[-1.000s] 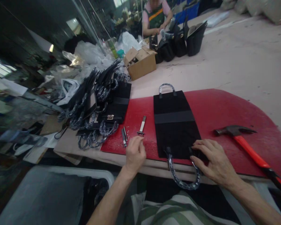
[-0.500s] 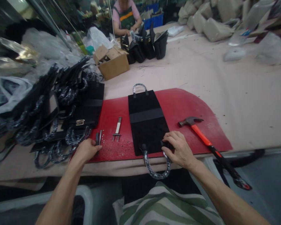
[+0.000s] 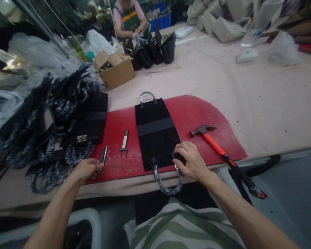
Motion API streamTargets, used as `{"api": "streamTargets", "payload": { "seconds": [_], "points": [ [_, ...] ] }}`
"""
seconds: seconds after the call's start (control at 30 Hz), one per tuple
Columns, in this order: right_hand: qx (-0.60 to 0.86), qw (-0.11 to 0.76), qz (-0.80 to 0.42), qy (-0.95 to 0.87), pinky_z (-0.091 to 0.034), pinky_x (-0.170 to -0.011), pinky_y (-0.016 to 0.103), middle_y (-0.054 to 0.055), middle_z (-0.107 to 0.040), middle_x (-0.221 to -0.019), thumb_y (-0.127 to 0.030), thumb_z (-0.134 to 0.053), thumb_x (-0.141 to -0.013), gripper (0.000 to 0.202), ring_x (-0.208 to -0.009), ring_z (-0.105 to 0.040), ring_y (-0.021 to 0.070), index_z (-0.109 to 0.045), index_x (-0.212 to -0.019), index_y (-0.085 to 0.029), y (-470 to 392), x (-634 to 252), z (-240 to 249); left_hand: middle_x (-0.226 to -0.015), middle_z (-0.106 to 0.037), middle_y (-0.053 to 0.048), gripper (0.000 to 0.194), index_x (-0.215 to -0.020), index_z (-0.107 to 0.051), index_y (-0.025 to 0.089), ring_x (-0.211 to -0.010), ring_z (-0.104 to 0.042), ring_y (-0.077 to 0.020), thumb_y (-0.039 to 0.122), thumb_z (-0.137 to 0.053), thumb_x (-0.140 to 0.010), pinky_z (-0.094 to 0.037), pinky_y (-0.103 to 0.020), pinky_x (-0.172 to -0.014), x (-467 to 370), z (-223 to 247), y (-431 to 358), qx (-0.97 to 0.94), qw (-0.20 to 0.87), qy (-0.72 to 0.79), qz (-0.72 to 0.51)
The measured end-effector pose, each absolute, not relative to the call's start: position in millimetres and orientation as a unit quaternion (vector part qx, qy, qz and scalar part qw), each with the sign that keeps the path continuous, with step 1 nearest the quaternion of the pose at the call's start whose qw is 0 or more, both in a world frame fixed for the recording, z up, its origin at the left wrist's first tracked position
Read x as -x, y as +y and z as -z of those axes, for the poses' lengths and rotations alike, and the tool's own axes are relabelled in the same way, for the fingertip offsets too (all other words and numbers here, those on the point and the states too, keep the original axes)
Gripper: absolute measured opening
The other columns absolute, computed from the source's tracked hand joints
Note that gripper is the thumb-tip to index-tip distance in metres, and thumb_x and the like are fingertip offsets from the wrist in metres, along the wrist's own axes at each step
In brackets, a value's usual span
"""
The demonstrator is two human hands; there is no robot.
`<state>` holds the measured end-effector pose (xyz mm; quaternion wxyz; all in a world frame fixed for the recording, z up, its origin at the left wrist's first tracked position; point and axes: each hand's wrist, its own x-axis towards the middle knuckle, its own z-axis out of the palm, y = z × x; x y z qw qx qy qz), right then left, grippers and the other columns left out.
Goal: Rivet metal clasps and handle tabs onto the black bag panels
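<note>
A black bag panel (image 3: 158, 141) lies lengthwise on the red mat (image 3: 197, 110), with a plastic-wrapped handle at each end. My right hand (image 3: 190, 160) is closed around one end tab of the near handle (image 3: 168, 190), which hangs over the mat's front edge. My left hand (image 3: 89, 169) pinches a narrow dark bar (image 3: 102, 159) near the mat's left front corner. Beside that bar is a slim silver rod (image 3: 105, 152), partly overlapped by it. Between the bar and the panel rests a metal pronged tool (image 3: 124, 142).
A claw hammer (image 3: 209, 138) with an orange and black handle lies right of the panel, its grip past the table edge. Many black panels with wrapped handles (image 3: 77, 152) pile up at left. Behind stand a cardboard box (image 3: 119, 74), black bags (image 3: 155, 48) and another person.
The view has shifted, so everything sits further left. My left hand has drawn slightly toward me along the dark bar, exposing more of it. My right hand keeps hold of the handle tab.
</note>
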<state>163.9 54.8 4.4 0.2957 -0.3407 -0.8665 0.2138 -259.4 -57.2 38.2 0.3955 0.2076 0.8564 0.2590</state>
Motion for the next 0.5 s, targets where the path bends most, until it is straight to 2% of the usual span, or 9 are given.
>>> {"api": "streamTargets", "payload": {
  "seconds": [0.1,0.23,0.37,0.43,0.5],
  "points": [
    [0.340,0.297,-0.213,-0.866,-0.039,-0.087,0.044,0.008,-0.062,-0.103,-0.021,-0.065,-0.083,0.015,-0.096,-0.051,0.0262,-0.057,-0.095,-0.021,55,-164,-6,-0.050,-0.053,0.004,0.033,-0.065,-0.053,0.016,-0.038,-0.047,-0.0091,0.021,-0.083,-0.051,-0.043,-0.019,-0.037,263,-43,-65,-0.164,0.429,0.831,-0.315],
    [0.341,0.296,-0.212,-0.867,-0.039,-0.089,0.044,0.008,-0.063,-0.103,-0.021,-0.065,-0.084,0.014,-0.097,-0.051,0.0262,-0.057,-0.095,-0.021,54,-163,-7,-0.062,-0.064,-0.001,0.027,-0.066,-0.054,0.015,-0.051,-0.058,-0.0114,0.015,-0.078,-0.055,-0.049,-0.019,-0.044,254,-50,-74,-0.130,0.411,0.775,-0.461],
    [0.343,0.293,-0.212,-0.867,-0.039,-0.088,0.044,0.008,-0.063,-0.103,-0.021,-0.064,-0.084,0.014,-0.097,-0.052,0.0261,-0.056,-0.095,-0.021,55,-163,-5,-0.070,-0.070,-0.002,0.027,-0.072,-0.056,0.014,-0.045,-0.051,-0.0074,0.016,-0.077,-0.056,-0.038,-0.015,-0.036,215,-51,-72,-0.120,0.411,0.696,-0.576],
    [0.345,0.294,-0.212,-0.866,-0.039,-0.088,0.044,0.008,-0.063,-0.102,-0.022,-0.065,-0.084,0.014,-0.097,-0.052,0.0262,-0.056,-0.095,-0.021,55,-163,-4,-0.068,-0.068,0.001,0.037,-0.086,-0.060,0.016,-0.040,-0.047,-0.0061,0.016,-0.078,-0.055,-0.033,-0.014,-0.034,189,-50,-65,-0.128,0.418,0.663,-0.608],
    [0.346,0.294,-0.212,-0.866,-0.039,-0.088,0.044,0.007,-0.063,-0.102,-0.023,-0.064,-0.084,0.013,-0.097,-0.052,0.0264,-0.056,-0.095,-0.021,55,-163,-3,-0.068,-0.068,0.003,0.048,-0.098,-0.060,0.017,-0.040,-0.048,-0.0064,0.018,-0.080,-0.055,-0.033,-0.014,-0.034,163,-47,-56,-0.140,0.425,0.644,-0.621]
  ]
}}
